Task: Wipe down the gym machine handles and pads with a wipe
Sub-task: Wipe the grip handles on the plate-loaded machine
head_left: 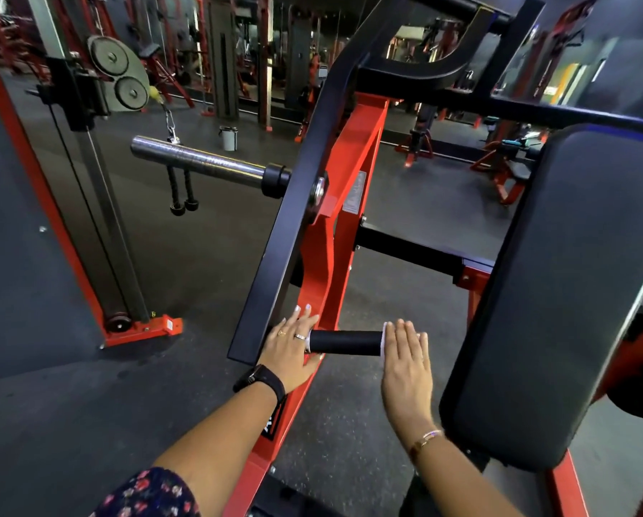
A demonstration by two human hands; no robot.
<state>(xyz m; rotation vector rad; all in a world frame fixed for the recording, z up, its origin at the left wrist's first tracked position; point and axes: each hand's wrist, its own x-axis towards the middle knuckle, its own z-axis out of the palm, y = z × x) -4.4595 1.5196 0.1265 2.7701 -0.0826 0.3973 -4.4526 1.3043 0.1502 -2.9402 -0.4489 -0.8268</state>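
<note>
Your right hand (405,363) lies flat, pressing the wipe (387,341) onto the free end of the handle (344,342). Your left hand (293,348) rests open on the red frame (349,233). You seem to be on the handle step; next, sweep along it, then the pad (573,292).

Handle (344,342) left of pad (558,292); bar (196,162) behind it — farther left.

1. Dark speckled rubber floor (200,263) spreads beyond left hand (293,348) & right hand (405,367).
2. Far left of left hand: red-framed cable tower (99,233) w/ grey pulleys (120,74), black rope attachment (183,192) hanging.
3. Well beyond both hands: white bin (228,138), red benches (499,177), red racks (10,31).
4. Light low; far end of room dim.
</note>
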